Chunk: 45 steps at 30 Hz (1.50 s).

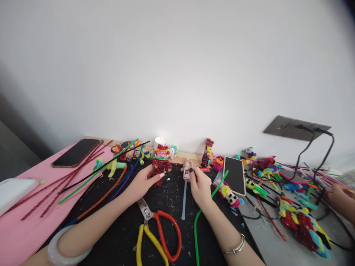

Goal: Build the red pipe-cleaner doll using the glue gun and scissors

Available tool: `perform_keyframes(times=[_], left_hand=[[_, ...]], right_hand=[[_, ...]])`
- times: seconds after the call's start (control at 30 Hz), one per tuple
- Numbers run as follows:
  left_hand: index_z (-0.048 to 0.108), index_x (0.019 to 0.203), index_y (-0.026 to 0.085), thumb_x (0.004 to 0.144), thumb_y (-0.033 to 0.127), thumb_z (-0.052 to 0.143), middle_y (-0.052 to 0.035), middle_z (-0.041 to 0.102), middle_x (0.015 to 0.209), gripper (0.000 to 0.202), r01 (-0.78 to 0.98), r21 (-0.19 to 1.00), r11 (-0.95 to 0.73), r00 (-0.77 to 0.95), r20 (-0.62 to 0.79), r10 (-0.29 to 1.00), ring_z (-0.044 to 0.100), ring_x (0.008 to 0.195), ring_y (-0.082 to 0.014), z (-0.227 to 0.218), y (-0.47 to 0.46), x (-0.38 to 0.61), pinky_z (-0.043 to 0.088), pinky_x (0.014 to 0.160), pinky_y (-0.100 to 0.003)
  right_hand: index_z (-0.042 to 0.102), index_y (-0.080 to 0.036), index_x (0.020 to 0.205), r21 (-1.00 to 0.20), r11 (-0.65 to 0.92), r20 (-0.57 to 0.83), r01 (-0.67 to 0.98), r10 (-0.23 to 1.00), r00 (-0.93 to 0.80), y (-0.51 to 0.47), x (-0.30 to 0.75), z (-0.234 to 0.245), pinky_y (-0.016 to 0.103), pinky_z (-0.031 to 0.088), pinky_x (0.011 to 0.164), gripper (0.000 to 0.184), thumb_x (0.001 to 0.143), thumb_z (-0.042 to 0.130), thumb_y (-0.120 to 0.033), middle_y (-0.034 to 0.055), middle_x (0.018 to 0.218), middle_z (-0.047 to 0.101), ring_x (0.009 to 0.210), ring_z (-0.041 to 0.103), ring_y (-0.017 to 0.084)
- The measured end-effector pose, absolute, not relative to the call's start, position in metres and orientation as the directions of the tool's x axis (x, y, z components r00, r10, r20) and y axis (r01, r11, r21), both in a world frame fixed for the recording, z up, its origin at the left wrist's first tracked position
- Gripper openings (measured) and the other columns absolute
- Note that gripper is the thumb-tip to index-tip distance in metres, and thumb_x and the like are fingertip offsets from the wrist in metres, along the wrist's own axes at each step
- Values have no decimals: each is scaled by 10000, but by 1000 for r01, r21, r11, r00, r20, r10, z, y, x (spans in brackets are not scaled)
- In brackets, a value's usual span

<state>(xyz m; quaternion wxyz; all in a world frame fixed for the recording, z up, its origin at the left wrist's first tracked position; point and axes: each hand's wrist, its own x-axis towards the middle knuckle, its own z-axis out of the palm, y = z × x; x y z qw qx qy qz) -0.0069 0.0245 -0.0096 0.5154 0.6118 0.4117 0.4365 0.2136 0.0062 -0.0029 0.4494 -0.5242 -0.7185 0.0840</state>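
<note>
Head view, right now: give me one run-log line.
left hand: holding red doll | right hand: holding pink glue gun, glue stick protruding | scissors: on black mat, handles spread

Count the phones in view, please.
2. A dark phone lies on the pink surface; a pale-rimmed phone is right of the right hand. More could be hidden.

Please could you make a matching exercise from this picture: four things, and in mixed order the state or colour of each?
1. Left hand
2. Right hand
3. Scissors
4. Wall socket

A. has two black plugs in it
B. holds a pale pink tool
C. holds a dark red figure
D. has red and yellow handles

Pairs: 1-C, 2-B, 3-D, 4-A
</note>
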Motion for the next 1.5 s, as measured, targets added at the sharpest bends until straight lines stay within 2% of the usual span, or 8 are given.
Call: perform_keyframes(times=[0.2, 0.4, 0.7, 0.83, 0.97, 1.03, 1.27, 1.5], left_hand=[[586, 1182, 187, 786, 446, 605, -88, 626, 1279, 474, 108, 990, -95, 242, 67, 968, 541, 1216, -292, -7, 25, -8, 394, 1050, -438], [606, 1134, 175, 820, 435, 578, -95, 665, 1211, 408, 68, 993, -92, 244, 73, 967, 580, 1155, -298, -3, 24, -8, 387, 1038, -458], [640, 1064, 170, 852, 468, 537, -85, 711, 1077, 380, 23, 998, -56, 268, 48, 962, 617, 1064, -272, -5, 25, -11, 437, 952, -394], [644, 1074, 157, 844, 474, 542, -78, 728, 1006, 405, 137, 988, -67, 229, 34, 973, 651, 965, -273, -1, 27, -16, 480, 863, -384], [637, 1148, 150, 816, 441, 575, -83, 737, 988, 445, 455, 860, -232, 210, 149, 966, 667, 860, -278, 2, 25, -20, 501, 784, -375], [628, 1177, 147, 824, 419, 561, -89, 736, 999, 451, 547, 784, -293, 237, 191, 953, 668, 851, -277, 0, 24, -19, 502, 783, -369], [642, 1153, 203, 848, 360, 515, -89, 676, 1057, 366, 649, 621, -439, 351, 267, 897, 635, 976, -255, -6, 21, -16, 470, 890, -339], [607, 1219, 195, 859, 470, 496, -128, 630, 1153, 467, 717, 537, -444, 346, 279, 896, 570, 1095, -299, -6, 22, -21, 429, 971, -398]], right_hand=[[592, -186, 930, -587, 463, 558, 664, 826, -83, 3, 211, -4, 230, 430, 661, 202, 915, 390, -182, 26, 799, 652, 701, 598, 150], [591, -193, 942, -603, 462, 543, 651, 835, -89, 2, 209, -4, 232, 442, 668, 206, 914, 387, -187, 29, 811, 663, 711, 613, 155], [598, -195, 941, -625, 445, 518, 641, 851, -84, 4, 210, -3, 244, 451, 668, 217, 914, 383, -197, 35, 798, 659, 707, 614, 166], [604, -193, 932, -637, 444, 514, 630, 854, -82, 4, 210, -3, 242, 446, 683, 221, 919, 383, -199, 39, 823, 666, 736, 621, 165], [603, -191, 961, -632, 447, 523, 633, 849, -77, 3, 210, -4, 239, 439, 669, 215, 918, 392, -199, 35, 828, 669, 714, 613, 158], [605, -192, 945, -622, 443, 525, 645, 848, -76, 2, 211, -4, 240, 435, 648, 216, 916, 392, -202, 29, 791, 661, 685, 605, 158], [604, -193, 889, -582, 447, 544, 679, 835, -84, 3, 211, -3, 233, 415, 598, 218, 920, 390, -219, 14, 711, 629, 619, 573, 148], [588, -191, 802, -557, 433, 547, 709, 834, -79, 2, 210, -2, 236, 369, 547, 239, 923, 385, -229, -5, 624, 561, 548, 508, 139]])
